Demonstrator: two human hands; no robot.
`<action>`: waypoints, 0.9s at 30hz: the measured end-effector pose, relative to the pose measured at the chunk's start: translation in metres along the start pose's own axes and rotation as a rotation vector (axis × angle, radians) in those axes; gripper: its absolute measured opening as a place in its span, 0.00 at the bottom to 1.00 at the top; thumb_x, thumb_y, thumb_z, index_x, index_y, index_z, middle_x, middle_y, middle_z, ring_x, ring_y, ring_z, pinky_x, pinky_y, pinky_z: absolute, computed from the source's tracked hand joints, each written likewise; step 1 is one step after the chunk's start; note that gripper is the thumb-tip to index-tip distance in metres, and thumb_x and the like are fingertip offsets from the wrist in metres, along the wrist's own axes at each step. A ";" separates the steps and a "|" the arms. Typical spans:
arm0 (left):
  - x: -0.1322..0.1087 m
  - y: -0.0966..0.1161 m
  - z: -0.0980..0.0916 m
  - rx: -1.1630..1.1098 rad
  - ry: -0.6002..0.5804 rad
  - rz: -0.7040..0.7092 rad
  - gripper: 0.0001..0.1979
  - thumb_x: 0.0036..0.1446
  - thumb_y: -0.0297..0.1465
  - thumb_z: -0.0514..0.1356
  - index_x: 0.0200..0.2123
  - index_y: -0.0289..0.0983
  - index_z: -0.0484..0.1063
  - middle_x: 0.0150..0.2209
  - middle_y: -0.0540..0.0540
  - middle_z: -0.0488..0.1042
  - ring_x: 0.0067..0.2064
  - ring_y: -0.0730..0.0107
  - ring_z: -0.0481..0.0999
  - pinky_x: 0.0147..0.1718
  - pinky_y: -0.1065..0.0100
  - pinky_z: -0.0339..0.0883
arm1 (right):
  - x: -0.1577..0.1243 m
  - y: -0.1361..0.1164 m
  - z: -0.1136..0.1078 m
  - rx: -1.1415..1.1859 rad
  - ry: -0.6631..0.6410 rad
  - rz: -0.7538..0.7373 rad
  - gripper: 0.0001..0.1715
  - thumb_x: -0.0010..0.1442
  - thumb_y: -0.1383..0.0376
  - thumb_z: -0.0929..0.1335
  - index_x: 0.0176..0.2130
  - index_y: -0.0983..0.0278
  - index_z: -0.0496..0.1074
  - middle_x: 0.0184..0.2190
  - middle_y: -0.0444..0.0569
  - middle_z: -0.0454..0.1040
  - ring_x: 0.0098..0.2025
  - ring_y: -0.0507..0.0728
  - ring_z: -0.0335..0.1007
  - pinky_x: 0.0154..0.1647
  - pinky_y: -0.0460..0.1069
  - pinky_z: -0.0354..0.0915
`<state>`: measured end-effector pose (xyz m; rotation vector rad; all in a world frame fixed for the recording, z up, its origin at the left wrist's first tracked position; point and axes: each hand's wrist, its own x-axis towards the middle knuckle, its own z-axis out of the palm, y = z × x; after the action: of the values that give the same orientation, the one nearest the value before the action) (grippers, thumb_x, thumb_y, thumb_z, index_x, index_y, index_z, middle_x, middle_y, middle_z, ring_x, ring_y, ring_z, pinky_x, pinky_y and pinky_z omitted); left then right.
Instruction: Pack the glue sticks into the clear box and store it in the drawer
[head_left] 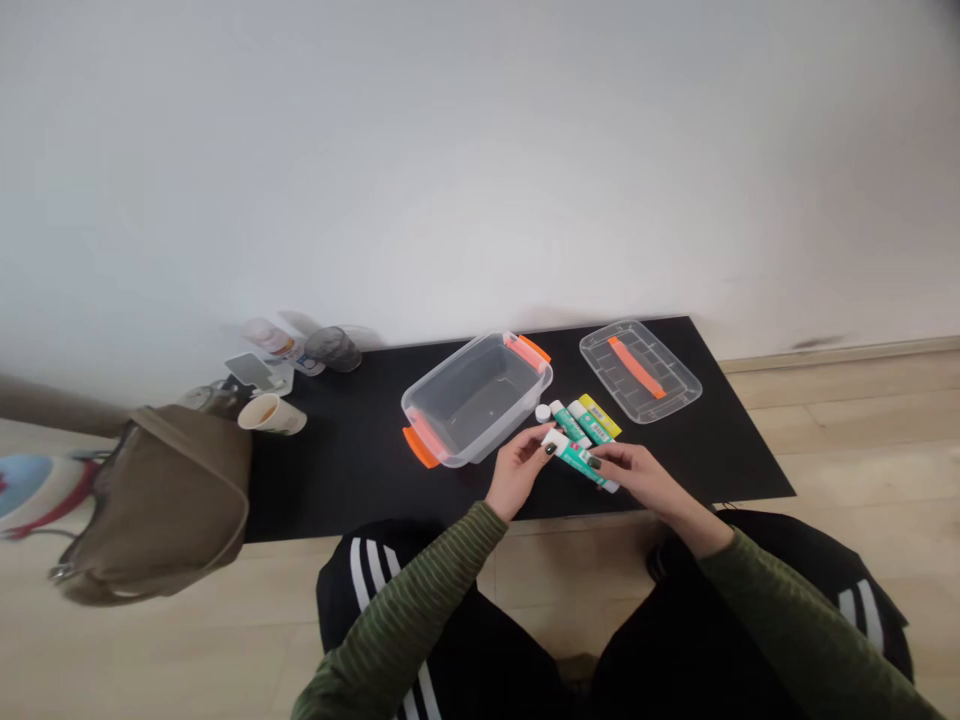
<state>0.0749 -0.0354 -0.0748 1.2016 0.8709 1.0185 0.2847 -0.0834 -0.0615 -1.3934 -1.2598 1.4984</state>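
Observation:
Above the front part of the black table, both hands hold one green-and-white glue stick [582, 465]. My left hand [520, 465] pinches its white cap end between thumb and fingers. Around the green body close the fingers of my right hand [634, 472]. Just behind lie two more green-and-white glue sticks, a left one [570, 424] and a right one [592, 424], beside a yellow stick-shaped item [600, 414]. A small round white piece [543, 412] is next to them; whether it is a loose cap I cannot tell.
A clear plastic box [480, 400] with orange latches stands uncovered left of the glue sticks. Its clear lid [679, 385] with an orange handle lies at the back right. A paper cup [274, 414] of drink, a dark glass [334, 348] and a brown bag [169, 500] are at the left.

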 end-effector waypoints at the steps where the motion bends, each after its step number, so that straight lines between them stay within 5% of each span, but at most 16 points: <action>1: 0.003 -0.002 -0.001 0.067 -0.003 0.036 0.20 0.61 0.42 0.59 0.52 0.38 0.74 0.53 0.39 0.75 0.50 0.60 0.76 0.51 0.59 0.69 | 0.002 0.000 -0.005 -0.048 0.051 -0.034 0.27 0.53 0.47 0.71 0.41 0.66 0.78 0.31 0.47 0.78 0.30 0.54 0.71 0.32 0.49 0.67; 4: 0.013 -0.009 -0.003 0.375 -0.002 0.129 0.21 0.67 0.40 0.49 0.56 0.40 0.70 0.60 0.39 0.68 0.52 0.60 0.74 0.50 0.59 0.70 | 0.010 0.001 -0.023 -0.283 0.283 -0.129 0.25 0.56 0.49 0.70 0.44 0.64 0.78 0.36 0.49 0.80 0.34 0.57 0.73 0.36 0.50 0.67; 7: 0.023 -0.019 -0.006 0.774 0.005 0.158 0.21 0.66 0.36 0.51 0.59 0.40 0.67 0.63 0.40 0.63 0.58 0.57 0.69 0.54 0.58 0.67 | 0.020 0.002 -0.042 -0.594 0.503 -0.141 0.19 0.58 0.54 0.68 0.44 0.62 0.78 0.39 0.50 0.80 0.38 0.58 0.73 0.40 0.51 0.66; 11: 0.027 -0.029 -0.008 1.120 -0.053 0.156 0.24 0.65 0.33 0.51 0.63 0.42 0.60 0.64 0.41 0.62 0.56 0.57 0.72 0.48 0.61 0.71 | 0.034 0.007 -0.056 -0.916 0.636 -0.114 0.16 0.59 0.57 0.66 0.44 0.60 0.78 0.40 0.50 0.79 0.45 0.61 0.72 0.41 0.51 0.65; 19: 0.028 -0.031 -0.010 1.408 -0.107 0.166 0.22 0.65 0.32 0.50 0.61 0.40 0.60 0.60 0.38 0.64 0.45 0.61 0.77 0.36 0.66 0.72 | 0.045 0.024 -0.048 -1.182 0.684 -0.084 0.15 0.61 0.56 0.66 0.44 0.59 0.76 0.41 0.49 0.77 0.51 0.61 0.67 0.41 0.50 0.65; 27: 0.025 -0.027 -0.011 1.380 -0.105 0.139 0.12 0.65 0.31 0.51 0.51 0.39 0.64 0.53 0.42 0.67 0.44 0.65 0.75 0.36 0.68 0.71 | 0.041 0.022 -0.046 -1.231 0.638 -0.018 0.15 0.62 0.56 0.65 0.44 0.59 0.75 0.41 0.50 0.76 0.50 0.60 0.65 0.39 0.49 0.63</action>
<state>0.0770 -0.0098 -0.1032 2.4407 1.4760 0.3296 0.3257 -0.0418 -0.0912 -2.3024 -1.7664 0.0231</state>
